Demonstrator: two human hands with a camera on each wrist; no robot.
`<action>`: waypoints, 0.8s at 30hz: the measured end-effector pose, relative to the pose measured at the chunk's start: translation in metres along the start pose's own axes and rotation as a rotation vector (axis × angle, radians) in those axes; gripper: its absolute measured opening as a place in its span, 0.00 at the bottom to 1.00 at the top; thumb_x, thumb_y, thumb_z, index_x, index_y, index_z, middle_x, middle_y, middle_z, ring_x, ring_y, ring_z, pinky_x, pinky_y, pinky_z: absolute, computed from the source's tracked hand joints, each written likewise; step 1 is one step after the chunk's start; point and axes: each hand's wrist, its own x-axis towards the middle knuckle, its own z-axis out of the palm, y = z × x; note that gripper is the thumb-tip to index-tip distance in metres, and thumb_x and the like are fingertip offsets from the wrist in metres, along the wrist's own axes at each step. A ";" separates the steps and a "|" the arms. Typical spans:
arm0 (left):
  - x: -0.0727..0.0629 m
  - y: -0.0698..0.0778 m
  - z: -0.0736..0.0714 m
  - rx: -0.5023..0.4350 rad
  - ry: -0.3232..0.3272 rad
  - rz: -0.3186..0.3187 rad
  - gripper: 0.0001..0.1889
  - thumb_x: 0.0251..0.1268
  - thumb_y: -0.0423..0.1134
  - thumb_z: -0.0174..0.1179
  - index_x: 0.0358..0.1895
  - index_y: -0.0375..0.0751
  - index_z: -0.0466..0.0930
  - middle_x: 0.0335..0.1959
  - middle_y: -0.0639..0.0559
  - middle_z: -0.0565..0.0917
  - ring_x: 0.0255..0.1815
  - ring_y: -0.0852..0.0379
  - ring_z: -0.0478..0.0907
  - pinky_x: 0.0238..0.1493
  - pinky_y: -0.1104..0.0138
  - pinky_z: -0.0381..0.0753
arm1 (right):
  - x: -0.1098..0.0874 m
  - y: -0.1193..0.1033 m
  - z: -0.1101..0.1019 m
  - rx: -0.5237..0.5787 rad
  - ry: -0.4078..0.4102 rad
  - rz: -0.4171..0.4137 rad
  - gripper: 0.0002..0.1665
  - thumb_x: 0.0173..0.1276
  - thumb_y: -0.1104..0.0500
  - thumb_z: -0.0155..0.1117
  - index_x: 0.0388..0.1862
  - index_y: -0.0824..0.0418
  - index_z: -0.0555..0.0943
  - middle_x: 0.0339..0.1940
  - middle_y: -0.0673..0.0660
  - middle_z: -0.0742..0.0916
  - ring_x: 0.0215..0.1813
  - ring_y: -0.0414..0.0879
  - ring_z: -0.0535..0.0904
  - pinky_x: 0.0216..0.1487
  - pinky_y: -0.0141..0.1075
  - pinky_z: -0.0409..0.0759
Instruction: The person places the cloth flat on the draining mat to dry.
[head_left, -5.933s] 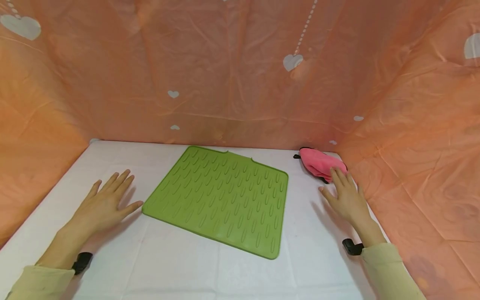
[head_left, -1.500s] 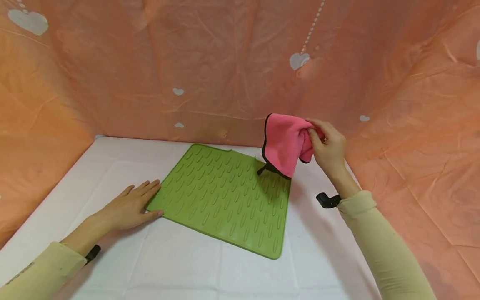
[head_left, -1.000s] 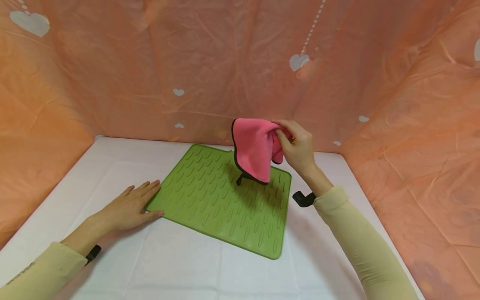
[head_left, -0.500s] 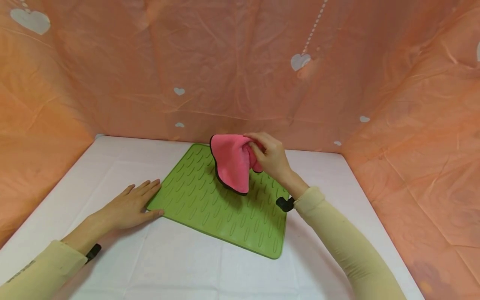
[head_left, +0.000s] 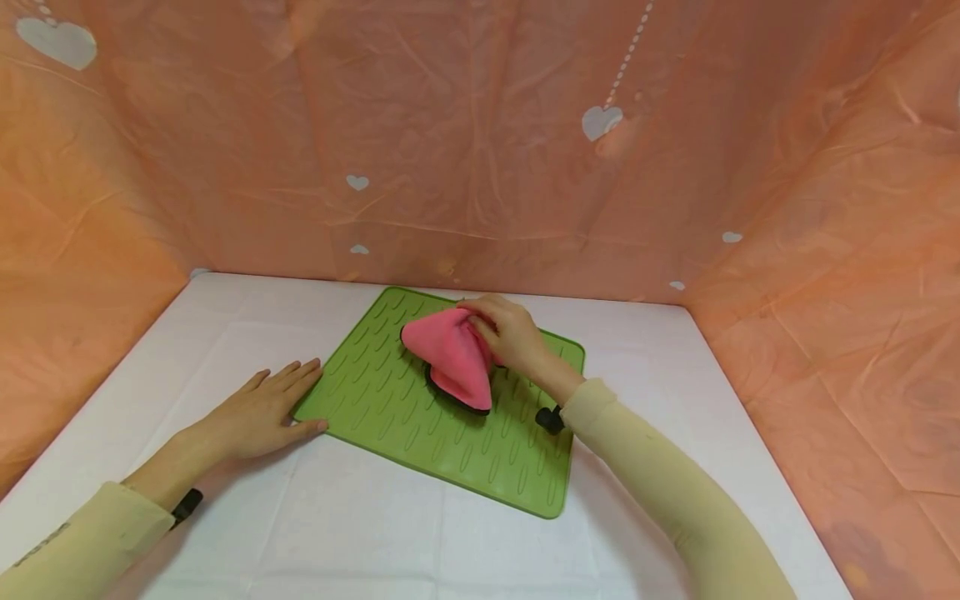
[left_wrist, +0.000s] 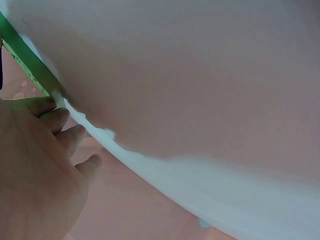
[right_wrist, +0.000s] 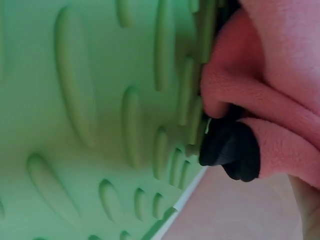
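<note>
A green ridged drying mat (head_left: 450, 454) lies flat and slightly turned on the white table. My left hand (head_left: 258, 415) rests at its left corner, fingers straight, with fingertips and thumb at the mat's edge. In the left wrist view, the left hand (left_wrist: 40, 155) reaches the green mat edge (left_wrist: 30, 62). My right hand (head_left: 513, 337) pinches a pink cloth (head_left: 453, 354) with black trim over the middle of the mat. The cloth's lower edge hangs at the mat surface; the right wrist view shows the bunched cloth (right_wrist: 280, 145) close beside the ridges.
White cloth covers the table (head_left: 360, 533). An orange curtain (head_left: 450, 150) with white hearts surrounds it at the back and both sides. Black wrist cameras (head_left: 550, 419) sit under both wrists.
Earlier the cloth lay at the table's back right. The right hand has picked it up, carried it left and lowered it over the mat. The left hand has moved onto the mat's corner and stayed.
</note>
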 end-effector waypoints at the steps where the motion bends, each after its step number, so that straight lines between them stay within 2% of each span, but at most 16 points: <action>1: 0.000 0.000 0.000 0.000 0.001 0.000 0.49 0.72 0.67 0.57 0.79 0.28 0.58 0.81 0.33 0.60 0.79 0.29 0.57 0.73 0.31 0.54 | 0.001 0.001 0.002 -0.001 -0.018 0.012 0.16 0.78 0.65 0.61 0.61 0.62 0.85 0.54 0.59 0.88 0.56 0.53 0.85 0.59 0.47 0.82; 10: 0.000 -0.002 0.003 0.007 0.009 0.001 0.49 0.72 0.67 0.57 0.79 0.29 0.58 0.81 0.33 0.60 0.79 0.29 0.57 0.73 0.31 0.54 | 0.003 0.012 0.017 -0.014 -0.185 0.073 0.16 0.80 0.62 0.60 0.62 0.61 0.85 0.56 0.59 0.87 0.60 0.54 0.83 0.64 0.47 0.79; 14: 0.000 -0.002 0.004 0.009 0.012 0.002 0.49 0.72 0.67 0.56 0.79 0.29 0.58 0.81 0.33 0.60 0.79 0.30 0.57 0.73 0.31 0.54 | 0.001 0.015 0.020 -0.018 -0.229 0.105 0.17 0.81 0.61 0.59 0.63 0.60 0.84 0.56 0.59 0.87 0.60 0.53 0.83 0.64 0.47 0.79; 19: 0.000 -0.002 0.004 0.007 0.012 -0.003 0.50 0.72 0.68 0.56 0.79 0.29 0.58 0.81 0.33 0.60 0.79 0.30 0.57 0.73 0.31 0.53 | 0.002 0.015 0.019 -0.002 -0.227 0.107 0.19 0.81 0.60 0.59 0.66 0.61 0.83 0.58 0.60 0.86 0.61 0.55 0.82 0.65 0.48 0.77; 24: 0.000 -0.001 0.002 0.009 0.012 0.002 0.51 0.71 0.69 0.56 0.79 0.28 0.58 0.81 0.33 0.59 0.80 0.29 0.55 0.73 0.31 0.52 | -0.002 0.009 0.009 0.019 -0.177 0.104 0.23 0.79 0.59 0.62 0.70 0.62 0.79 0.62 0.62 0.84 0.64 0.57 0.80 0.67 0.51 0.76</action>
